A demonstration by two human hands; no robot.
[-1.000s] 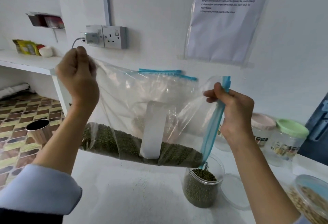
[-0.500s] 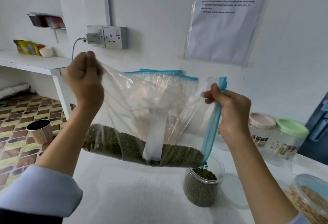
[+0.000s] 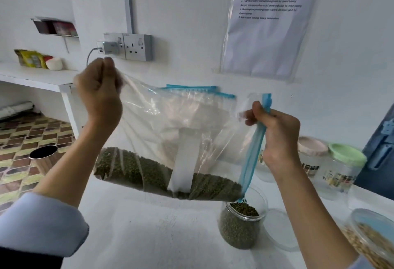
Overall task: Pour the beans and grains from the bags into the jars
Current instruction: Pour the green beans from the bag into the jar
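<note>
A white table (image 3: pixel 160 236) is seen below a clear zip-lock bag (image 3: pixel 170 123) of green mung beans (image 3: pixel 136 170), held tilted above it. Its bottom corner is pinched by the left hand (image 3: pixel 99 96), its blue zip edge by the right hand (image 3: pixel 277 134), lowest corner over an open jar (image 3: pixel 241 224) partly filled with beans

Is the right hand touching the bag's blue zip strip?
Touching. The head view shows the right hand with fingers curled round the blue zip strip of the bag.

Bean bag (image 3: pixel 170 140) over open jar (image 3: pixel 241 224)
</note>
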